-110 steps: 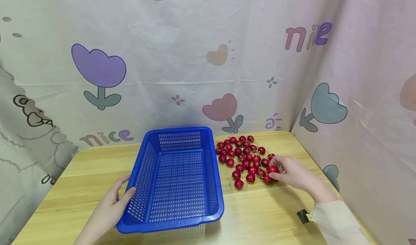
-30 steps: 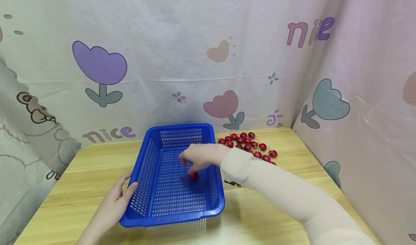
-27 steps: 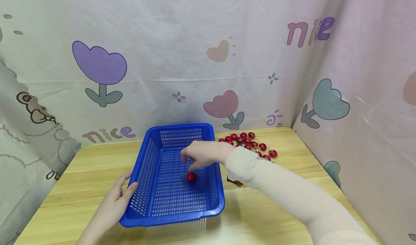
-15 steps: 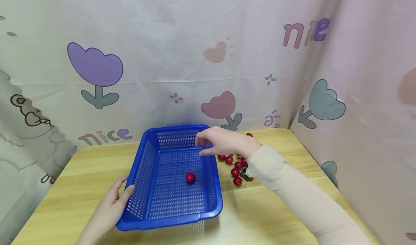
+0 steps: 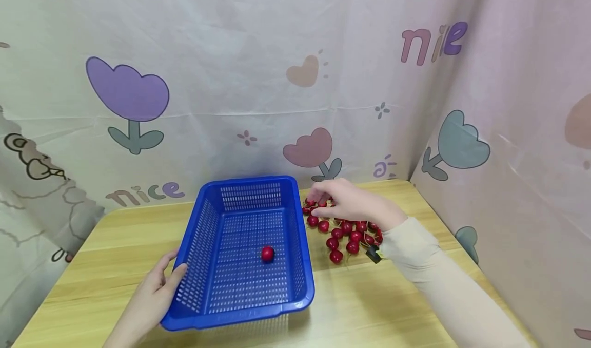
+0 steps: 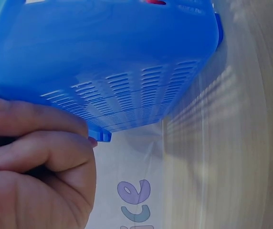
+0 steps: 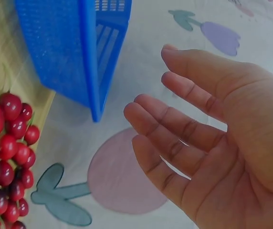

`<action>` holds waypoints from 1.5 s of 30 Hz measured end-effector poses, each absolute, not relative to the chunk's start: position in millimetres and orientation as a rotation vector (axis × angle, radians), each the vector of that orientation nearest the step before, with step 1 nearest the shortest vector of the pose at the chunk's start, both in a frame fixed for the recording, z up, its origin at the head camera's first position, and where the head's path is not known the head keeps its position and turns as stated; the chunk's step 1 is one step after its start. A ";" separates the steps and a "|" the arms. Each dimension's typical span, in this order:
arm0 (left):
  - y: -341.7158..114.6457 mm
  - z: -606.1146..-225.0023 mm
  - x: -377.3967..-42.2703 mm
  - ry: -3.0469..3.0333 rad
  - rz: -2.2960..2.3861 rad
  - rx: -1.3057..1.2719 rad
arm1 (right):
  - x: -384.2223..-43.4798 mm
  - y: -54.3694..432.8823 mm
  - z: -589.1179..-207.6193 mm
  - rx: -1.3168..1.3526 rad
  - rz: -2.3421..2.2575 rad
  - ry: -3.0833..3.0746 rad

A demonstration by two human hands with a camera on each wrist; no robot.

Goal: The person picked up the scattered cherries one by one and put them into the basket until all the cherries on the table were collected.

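A blue perforated plastic basket (image 5: 237,316) stands tilted toward me, and my left hand (image 5: 150,297) grips its left rim with the thumb over the edge. In the left wrist view, that hand's (image 6: 41,157) fingers are curled at the rim. One red cherry (image 5: 267,254) lies on the basket floor, right of the middle. My right hand (image 5: 343,200) hovers above the pile of stemmed cherries (image 5: 353,236), hiding part of it. In the right wrist view, the hand (image 7: 222,143) holds nothing, its fingers loosely bent and spread apart from the thumb.
The cherries lie on a light wooden table (image 5: 351,307), just right of the basket. A patterned cloth (image 5: 240,81) hangs along the back and right side. Under my right cuff, a black object (image 5: 373,254) sits on the wrist.
My right hand took a cherry from the pile, let go of it inside the basket, then moved back right over the pile. My left hand keeps its grip on the rim.
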State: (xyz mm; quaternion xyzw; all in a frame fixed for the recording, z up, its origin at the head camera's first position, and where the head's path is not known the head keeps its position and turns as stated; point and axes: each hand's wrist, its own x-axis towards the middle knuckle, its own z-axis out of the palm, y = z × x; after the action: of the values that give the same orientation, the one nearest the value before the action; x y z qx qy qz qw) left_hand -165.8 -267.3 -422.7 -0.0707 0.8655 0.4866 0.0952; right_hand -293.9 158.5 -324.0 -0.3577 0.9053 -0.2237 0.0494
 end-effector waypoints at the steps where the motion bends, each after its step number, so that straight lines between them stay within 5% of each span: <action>1: -267.3 -422.8 -166.3 2.574 1.432 -0.209 | -293.8 162.1 -325.5 -1.071 -0.686 2.762; 45: -267.9 -421.6 -168.2 2.605 1.363 -0.220 | -319.9 316.1 -417.3 -0.568 -0.570 2.949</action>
State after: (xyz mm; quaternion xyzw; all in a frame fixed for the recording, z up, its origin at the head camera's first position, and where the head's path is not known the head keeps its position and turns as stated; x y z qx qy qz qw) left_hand -168.2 -267.9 -421.6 -0.0742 0.8795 0.4601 0.0967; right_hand -319.9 316.1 -417.3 -0.1858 0.9638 -0.1863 0.0423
